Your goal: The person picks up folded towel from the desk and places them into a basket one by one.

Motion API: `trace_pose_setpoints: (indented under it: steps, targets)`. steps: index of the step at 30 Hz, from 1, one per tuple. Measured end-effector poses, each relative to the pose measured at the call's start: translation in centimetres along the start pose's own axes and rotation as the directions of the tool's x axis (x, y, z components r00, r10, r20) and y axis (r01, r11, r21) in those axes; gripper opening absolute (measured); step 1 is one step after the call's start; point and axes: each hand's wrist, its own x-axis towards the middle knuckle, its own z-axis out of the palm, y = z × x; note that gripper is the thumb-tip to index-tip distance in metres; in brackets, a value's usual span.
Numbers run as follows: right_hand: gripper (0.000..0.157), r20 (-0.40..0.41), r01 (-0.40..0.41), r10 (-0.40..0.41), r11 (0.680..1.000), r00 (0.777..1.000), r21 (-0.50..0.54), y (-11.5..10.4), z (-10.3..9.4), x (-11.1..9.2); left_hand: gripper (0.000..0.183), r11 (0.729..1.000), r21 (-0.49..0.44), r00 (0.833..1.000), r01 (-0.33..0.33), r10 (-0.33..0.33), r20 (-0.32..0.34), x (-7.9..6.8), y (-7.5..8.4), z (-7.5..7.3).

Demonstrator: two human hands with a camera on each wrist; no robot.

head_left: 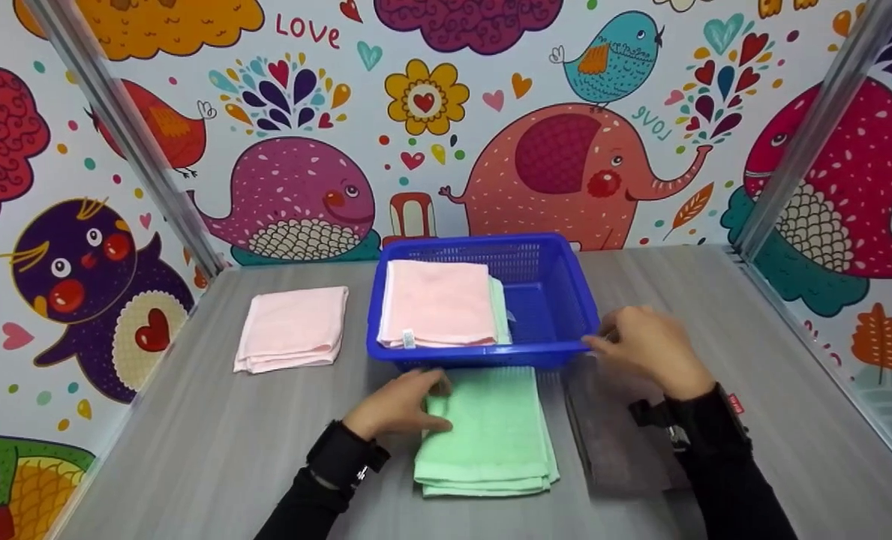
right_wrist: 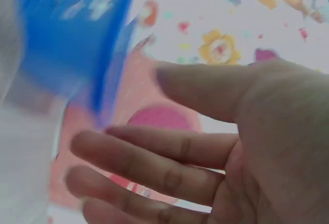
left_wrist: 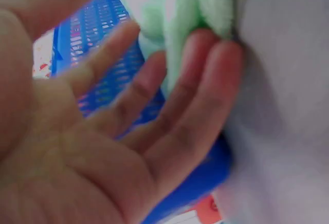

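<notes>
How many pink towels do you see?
2: one pink towel lies left of the blue basket, another pink towel sits inside it. More may hide underneath.

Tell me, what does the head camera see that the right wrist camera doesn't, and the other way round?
Only the head view shows the left grip, the green cloth in front of the basket, and two pink cloths: one on the table, one in the basket.
Only the right wrist view shows the palm side of the right grip.
Both show the right grip, the basket (blurred up close) and the wall's yellow flower.
</notes>
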Motion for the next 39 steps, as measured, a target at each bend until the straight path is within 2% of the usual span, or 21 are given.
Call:
trace_pose_setpoints:
  steps: [3, 6, 8, 10, 13, 16, 18, 21, 24, 27, 32, 35, 39]
  targets:
    - [0.029, 0.066, 0.082, -0.083, 0.996, 0.994, 0.028, -2.6, 0.6, -0.6, 0.056, 0.996, -0.033, 0.995, 0.083, -0.084, -0.050, 0.0, 0.1, 0.2]
    - [0.029, 0.071, 0.197, -0.199, 0.980, 0.977, 0.033, -4.6, 1.7, -1.0, 0.063, 0.990, -0.026, 0.986, 0.138, -0.139, -0.093, -0.2, 0.7, 0.6]
    - [0.026, 0.056, 0.278, -0.280, 0.960, 0.958, 0.030, -5.5, 2.3, -1.2, 0.066, 0.987, -0.012, 0.980, 0.158, -0.159, -0.122, -0.3, 1.2, 0.8]
    - [0.021, 0.059, 0.361, -0.363, 0.932, 0.930, 0.041, -5.9, 3.2, -1.1, 0.069, 0.986, -0.006, 0.976, 0.166, -0.165, -0.145, -0.4, 1.5, 1.0]
    - [0.029, 0.128, 0.418, -0.418, 0.908, 0.899, 0.028, -5.9, 5.3, -0.8, 0.076, 0.982, -0.005, 0.969, 0.187, -0.186, -0.163, -0.4, 1.6, 1.1]
    - [0.054, 0.193, 0.433, -0.419, 0.901, 0.887, -0.034, -5.7, 7.8, -0.7, 0.087, 0.975, -0.027, 0.962, 0.221, -0.222, -0.159, -0.3, 1.4, 1.2]
    - [0.071, 0.224, 0.421, -0.398, 0.905, 0.890, -0.065, -5.6, 9.1, -0.6, 0.096, 0.968, -0.052, 0.958, 0.246, -0.251, -0.141, -0.2, 1.2, 1.3]
    - [0.081, 0.229, 0.421, -0.397, 0.905, 0.889, -0.067, -5.4, 10.0, -0.3, 0.102, 0.962, -0.086, 0.958, 0.259, -0.268, -0.107, -0.2, 1.0, 1.3]
    - [0.084, 0.211, 0.421, -0.401, 0.905, 0.891, -0.056, -5.1, 10.2, 0.0, 0.090, 0.967, -0.105, 0.969, 0.230, -0.238, -0.069, 0.0, 0.9, 1.4]
    - [0.086, 0.203, 0.413, -0.400, 0.910, 0.894, -0.025, -4.8, 10.4, 0.2, 0.074, 0.978, -0.112, 0.983, 0.174, -0.179, -0.040, 0.1, 0.8, 1.6]
    - [0.081, 0.272, 0.334, -0.350, 0.937, 0.896, 0.105, -4.9, 10.7, 0.3, 0.067, 0.985, -0.125, 0.993, 0.116, -0.115, 0.017, 0.4, 1.3, 2.5]
    - [0.069, 0.310, 0.311, -0.348, 0.936, 0.885, 0.162, -5.1, 11.0, 0.5, 0.066, 0.987, -0.113, 0.993, 0.113, -0.110, 0.040, 0.5, 1.7, 3.0]
    - [0.056, 0.303, 0.379, -0.419, 0.907, 0.856, 0.183, -5.5, 10.9, 0.4, 0.065, 0.994, -0.079, 0.996, 0.077, -0.075, 0.038, 0.2, 2.5, 2.7]
